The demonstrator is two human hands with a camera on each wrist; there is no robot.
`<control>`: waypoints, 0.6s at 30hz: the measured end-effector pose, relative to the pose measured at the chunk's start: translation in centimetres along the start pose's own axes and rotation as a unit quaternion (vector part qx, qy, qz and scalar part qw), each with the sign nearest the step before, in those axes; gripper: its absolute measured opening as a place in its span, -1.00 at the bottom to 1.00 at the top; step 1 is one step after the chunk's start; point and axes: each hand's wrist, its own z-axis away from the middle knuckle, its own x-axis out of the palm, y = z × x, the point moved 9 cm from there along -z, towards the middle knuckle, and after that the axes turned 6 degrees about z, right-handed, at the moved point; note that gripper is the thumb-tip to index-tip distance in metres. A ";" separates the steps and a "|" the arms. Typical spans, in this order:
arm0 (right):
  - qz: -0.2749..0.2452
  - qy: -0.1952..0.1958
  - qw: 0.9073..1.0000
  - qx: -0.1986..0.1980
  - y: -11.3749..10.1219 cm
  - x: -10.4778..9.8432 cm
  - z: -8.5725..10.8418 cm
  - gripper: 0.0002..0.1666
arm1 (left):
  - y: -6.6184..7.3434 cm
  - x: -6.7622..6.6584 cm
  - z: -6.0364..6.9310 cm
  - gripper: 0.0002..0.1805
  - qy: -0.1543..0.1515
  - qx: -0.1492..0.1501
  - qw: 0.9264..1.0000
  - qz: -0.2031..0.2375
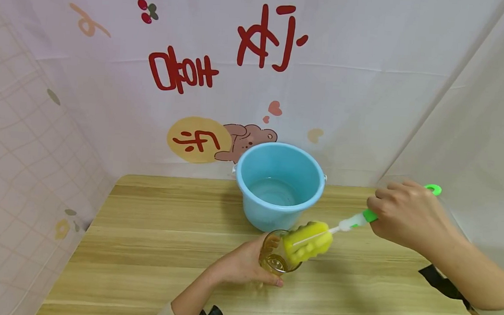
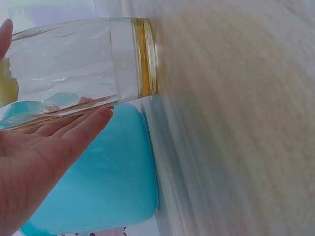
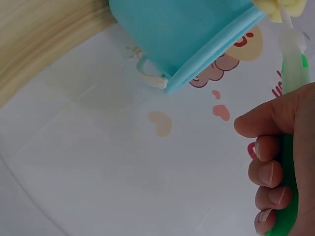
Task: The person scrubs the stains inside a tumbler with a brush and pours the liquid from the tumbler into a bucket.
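A clear amber-tinted drinking glass (image 1: 276,265) is held in my left hand (image 1: 243,263), low over the table, with fingers and thumb around its side. In the left wrist view, the glass (image 2: 74,61) has its thick base close to the wooden surface. My right hand (image 1: 409,213) grips the green handle of a bottle brush (image 1: 309,242), its fingers wrapped round the handle (image 3: 286,196). The brush's yellow sponge head overlaps the glass's mouth in the head view; how far it reaches inside, I cannot tell.
Just behind the glass stands a light blue bucket (image 1: 259,208) with some water at its bottom. The wooden table (image 1: 155,248) runs back to a printed white curtain (image 1: 346,100), which also hangs along both sides.
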 end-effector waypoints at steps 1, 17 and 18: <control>-0.003 0.000 1.000 0.004 0.1 0.1 0.2 -0.79 | 0.0 0.0 0.0 0.00 -0.001 0.000 1.000 0.002; -0.020 0.058 0.996 0.066 0.6 1.0 3.5 -0.72 | 0.0 0.1 -0.1 0.00 -0.001 0.001 1.000 -0.001; -0.018 0.058 0.996 0.070 0.6 1.1 3.6 -0.72 | 0.1 0.1 -0.1 0.01 -0.001 0.001 1.000 -0.001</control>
